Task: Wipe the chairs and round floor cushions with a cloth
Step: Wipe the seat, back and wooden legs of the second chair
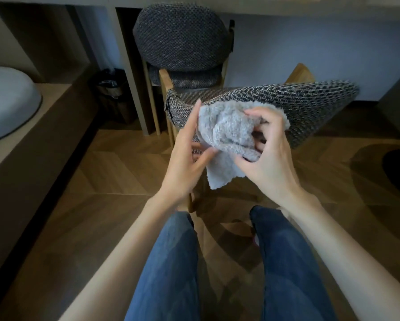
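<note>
Grey cloth (231, 133) held bunched between both hands, just before the near chair's (310, 107) tweed backrest. Right hand (270, 156) grips it with curled fingers; left hand (187, 158) pinches its lower edge.

Grey cloth (231, 133), tweed-patterned chair (310, 107) (black-and-beige).

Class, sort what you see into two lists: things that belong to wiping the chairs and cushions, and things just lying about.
For the job: cloth, held by left hand and right hand; near chair; far chair; pale round cushion.
Lying about: waste bin; desk; wooden floor.
</note>
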Motion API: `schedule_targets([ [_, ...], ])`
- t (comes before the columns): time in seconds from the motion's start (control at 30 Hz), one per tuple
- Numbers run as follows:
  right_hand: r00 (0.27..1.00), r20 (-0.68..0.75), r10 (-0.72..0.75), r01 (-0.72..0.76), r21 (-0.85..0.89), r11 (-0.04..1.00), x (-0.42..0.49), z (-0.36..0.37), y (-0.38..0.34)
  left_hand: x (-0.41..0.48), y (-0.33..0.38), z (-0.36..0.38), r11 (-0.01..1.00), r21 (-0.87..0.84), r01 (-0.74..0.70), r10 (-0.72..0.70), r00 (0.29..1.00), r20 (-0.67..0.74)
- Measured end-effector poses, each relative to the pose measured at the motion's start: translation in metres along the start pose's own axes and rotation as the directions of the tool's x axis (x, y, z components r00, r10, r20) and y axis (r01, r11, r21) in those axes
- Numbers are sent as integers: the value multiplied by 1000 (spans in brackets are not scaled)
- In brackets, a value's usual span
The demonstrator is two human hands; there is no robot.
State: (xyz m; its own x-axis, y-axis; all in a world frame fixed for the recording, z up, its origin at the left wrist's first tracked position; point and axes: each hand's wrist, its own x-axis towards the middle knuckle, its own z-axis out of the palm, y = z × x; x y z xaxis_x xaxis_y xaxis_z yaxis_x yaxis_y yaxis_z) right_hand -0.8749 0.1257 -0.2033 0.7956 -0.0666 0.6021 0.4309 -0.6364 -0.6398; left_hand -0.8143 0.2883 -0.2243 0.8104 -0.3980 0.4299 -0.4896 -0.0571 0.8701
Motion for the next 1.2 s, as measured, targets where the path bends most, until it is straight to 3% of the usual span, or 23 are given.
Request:
schedule_targets([
  [0.1, 999, 19, -51, 52, -42, 998, 22, -10, -7, 24, 7, -6, 934, 312, -175, 217, 971, -105],
  [0.17, 997, 8, -79, 79, -162, 984, 33, -13, -4, 35, 7, 0, 767, 590, -252, 367, 927, -80],
  [0.23, 993, -7, -120, 109, -371, 922, 34, -10, 3, 40, 3, 10, 676, 693, -253, 392, 919, -47],
  [0.33, 984, -52, -172, 100, -637, 764, 23, 3, 15, 44, -10, 20, 689, 683, -244, 387, 920, -62],
  [0.53, 931, -168, -324, 122, -694, 710, 18, 20, 41, 47, -38, 25, 717, 638, -282, 469, 871, -142],
  [0.67, 974, -126, -191, 69, -633, 771, -10, 34, 69, 27, -74, 33, 714, 643, -277, 411, 909, -65],
  [0.8, 995, -98, 34, -82, -540, 838, -32, 52, 98, 7, -109, 46, 783, 607, -133, 190, 981, -30],
  [1.03, 923, 70, 377, -294, -503, 813, -44, 74, 114, -13, -141, 58, 828, 539, 156, -188, 982, 6],
  [1.1, 929, 72, 363, -280, -505, 816, -44, 72, 106, -17, -136, 57, 859, 464, 218, -207, 975, -75],
  [1.2, 987, 16, 162, -140, -429, 892, -35, 63, 75, -28, -114, 49, 898, 412, 154, -33, 958, -285],
])
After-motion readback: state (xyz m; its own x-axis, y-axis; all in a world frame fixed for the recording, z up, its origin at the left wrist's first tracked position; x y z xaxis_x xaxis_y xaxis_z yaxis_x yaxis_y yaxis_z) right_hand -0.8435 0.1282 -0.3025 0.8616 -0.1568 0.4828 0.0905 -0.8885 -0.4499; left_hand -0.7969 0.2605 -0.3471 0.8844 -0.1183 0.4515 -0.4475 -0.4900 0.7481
